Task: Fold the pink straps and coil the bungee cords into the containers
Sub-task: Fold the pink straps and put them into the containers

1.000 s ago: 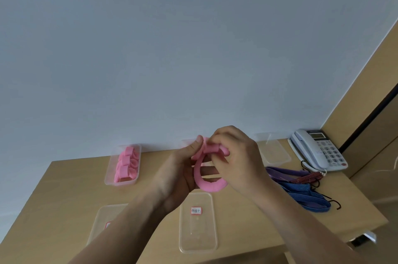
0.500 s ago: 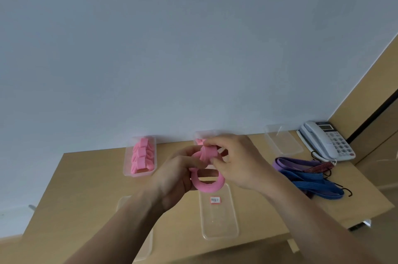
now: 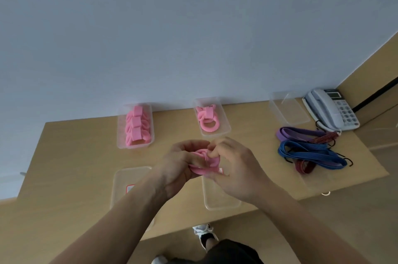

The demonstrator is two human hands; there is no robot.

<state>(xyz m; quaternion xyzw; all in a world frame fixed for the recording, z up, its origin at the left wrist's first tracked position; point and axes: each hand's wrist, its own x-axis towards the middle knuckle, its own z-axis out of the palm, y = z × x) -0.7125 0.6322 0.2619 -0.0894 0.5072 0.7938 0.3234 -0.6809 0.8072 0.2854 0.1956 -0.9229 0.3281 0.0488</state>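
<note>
Pink woven strap, bundled, sits between both hands above the near clear plastic container on the wooden desk. Left hand curls round its left side. Right hand pinches the wrap on top. Long axis runs roughly left-right. Far clear container holding one folded strap lies straight ahead, right hand slightly nearer. Versus half a second ago: the open hanging loop is now squashed flat, and the hands are lower.

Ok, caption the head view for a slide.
Left hand and right hand grip a pink strap over the desk; two containers behind hold folded straps, bungee cords lie right.
</note>
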